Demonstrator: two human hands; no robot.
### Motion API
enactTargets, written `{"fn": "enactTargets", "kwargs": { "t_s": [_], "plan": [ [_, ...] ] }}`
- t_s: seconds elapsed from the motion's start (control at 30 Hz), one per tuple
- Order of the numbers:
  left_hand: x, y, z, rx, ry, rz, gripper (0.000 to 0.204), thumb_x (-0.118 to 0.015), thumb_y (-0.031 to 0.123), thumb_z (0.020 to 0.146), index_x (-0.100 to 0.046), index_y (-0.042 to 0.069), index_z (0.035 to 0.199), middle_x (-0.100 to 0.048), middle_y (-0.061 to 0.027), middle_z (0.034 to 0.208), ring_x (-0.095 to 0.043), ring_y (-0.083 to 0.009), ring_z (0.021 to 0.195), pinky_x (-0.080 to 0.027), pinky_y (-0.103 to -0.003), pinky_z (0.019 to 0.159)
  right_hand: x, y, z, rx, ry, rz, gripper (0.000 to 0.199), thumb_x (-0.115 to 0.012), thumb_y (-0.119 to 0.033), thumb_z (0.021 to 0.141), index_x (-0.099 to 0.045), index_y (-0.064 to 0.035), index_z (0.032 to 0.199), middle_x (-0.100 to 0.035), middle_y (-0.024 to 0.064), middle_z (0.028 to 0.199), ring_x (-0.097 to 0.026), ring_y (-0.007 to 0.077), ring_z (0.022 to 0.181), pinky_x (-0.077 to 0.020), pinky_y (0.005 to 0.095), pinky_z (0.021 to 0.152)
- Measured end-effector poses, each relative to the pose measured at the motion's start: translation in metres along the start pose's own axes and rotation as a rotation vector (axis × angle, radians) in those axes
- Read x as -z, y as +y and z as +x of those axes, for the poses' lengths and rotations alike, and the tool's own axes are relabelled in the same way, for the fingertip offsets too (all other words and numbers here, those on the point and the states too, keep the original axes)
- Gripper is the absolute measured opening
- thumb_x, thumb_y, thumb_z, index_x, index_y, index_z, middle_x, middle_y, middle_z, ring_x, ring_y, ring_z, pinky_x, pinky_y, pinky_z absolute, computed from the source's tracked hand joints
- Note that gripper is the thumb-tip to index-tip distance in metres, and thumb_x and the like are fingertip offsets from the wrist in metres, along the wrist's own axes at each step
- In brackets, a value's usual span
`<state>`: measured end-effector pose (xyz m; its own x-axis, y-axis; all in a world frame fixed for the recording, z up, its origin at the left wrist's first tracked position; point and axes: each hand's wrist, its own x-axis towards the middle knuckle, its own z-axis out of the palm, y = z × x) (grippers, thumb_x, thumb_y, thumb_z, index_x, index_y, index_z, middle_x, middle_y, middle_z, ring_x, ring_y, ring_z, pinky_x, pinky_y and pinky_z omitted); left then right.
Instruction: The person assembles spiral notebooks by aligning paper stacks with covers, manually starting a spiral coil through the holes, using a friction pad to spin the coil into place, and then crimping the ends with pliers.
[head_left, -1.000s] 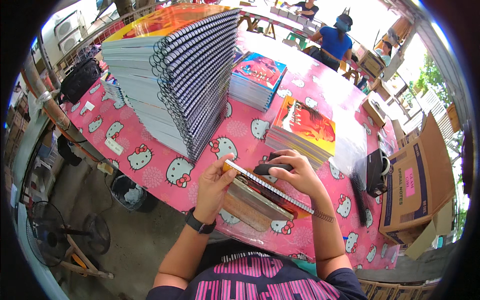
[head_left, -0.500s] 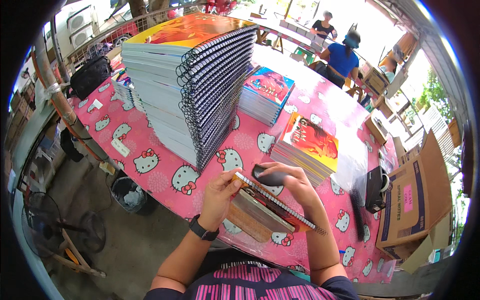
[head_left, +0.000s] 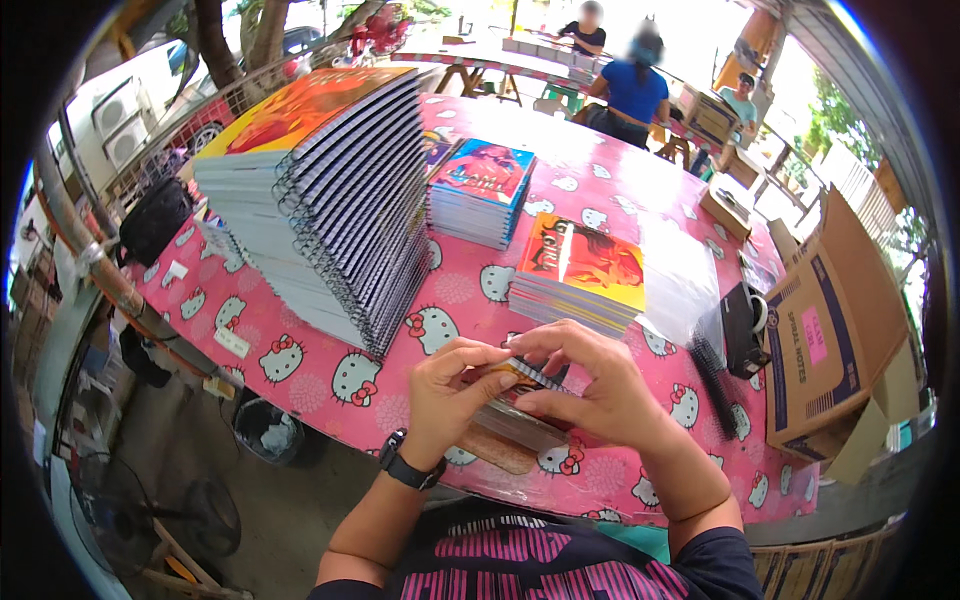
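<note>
My left hand (head_left: pixel 457 388), with a black watch on its wrist, pinches a small spiral notebook (head_left: pixel 518 372) with an orange cover. On the coil's far end the curled fingers of my right hand (head_left: pixel 598 385) close in from the other side. Between the hands the notebook is tilted, coil up, and much of it is hidden by my fingers. A dark patch shows behind the coil; I cannot make out what it is. Just below the notebook a grey metal-like block (head_left: pixel 530 428) and a brown wooden board (head_left: pixel 497 447) rest on the table.
A tall stack of spiral notebooks (head_left: pixel 330 200) stands at the left. Farther back are a blue-covered stack (head_left: pixel 480 190) and a yellow-orange stack (head_left: pixel 578 275). Loose black coils (head_left: pixel 712 390), a black case (head_left: pixel 745 330) and an open carton (head_left: pixel 835 340) lie right. Several people work beyond the pink table (head_left: pixel 460 290).
My right hand has moved to the notebook's coil; the smooth black rounded thing under it no longer shows clearly. The notebook has turned in my hands. The view has shifted.
</note>
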<state>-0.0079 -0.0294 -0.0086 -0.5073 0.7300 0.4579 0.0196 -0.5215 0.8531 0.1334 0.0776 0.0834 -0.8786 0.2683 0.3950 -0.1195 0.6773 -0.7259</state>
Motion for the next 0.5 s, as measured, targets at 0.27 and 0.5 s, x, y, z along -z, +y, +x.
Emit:
{"fn": "enactTargets", "kwargs": {
  "t_s": [0.27, 0.5],
  "plan": [
    [-0.018, 0.007, -0.006, -0.001, -0.068, -0.086, 0.017, -0.071, -0.002, 0.078, -0.063, 0.000, 0.093, -0.064, -0.0070, 0.094, -0.063, -0.0123, 0.085, -0.051, -0.025, 0.075, -0.007, -0.007, -0.015, 0.059, 0.125, -0.117, 0.029, -0.068, -0.009, 0.079, -0.062, -0.0040, 0.107, -0.059, 0.0104, 0.086, -0.061, 0.0239, 0.075, -0.0502, 0.0328, 0.066],
    [-0.019, 0.006, -0.007, 0.035, -0.059, -0.105, 0.055, -0.072, 0.001, 0.078, -0.043, 0.005, 0.124, -0.063, -0.0059, 0.094, -0.060, -0.0123, 0.091, -0.051, -0.028, 0.078, -0.006, -0.011, -0.014, 0.191, 0.130, -0.310, 0.028, -0.063, -0.004, 0.080, -0.062, -0.0052, 0.108, -0.058, 0.0109, 0.079, -0.059, 0.0277, 0.071, -0.0492, 0.0348, 0.062]
  ]
}}
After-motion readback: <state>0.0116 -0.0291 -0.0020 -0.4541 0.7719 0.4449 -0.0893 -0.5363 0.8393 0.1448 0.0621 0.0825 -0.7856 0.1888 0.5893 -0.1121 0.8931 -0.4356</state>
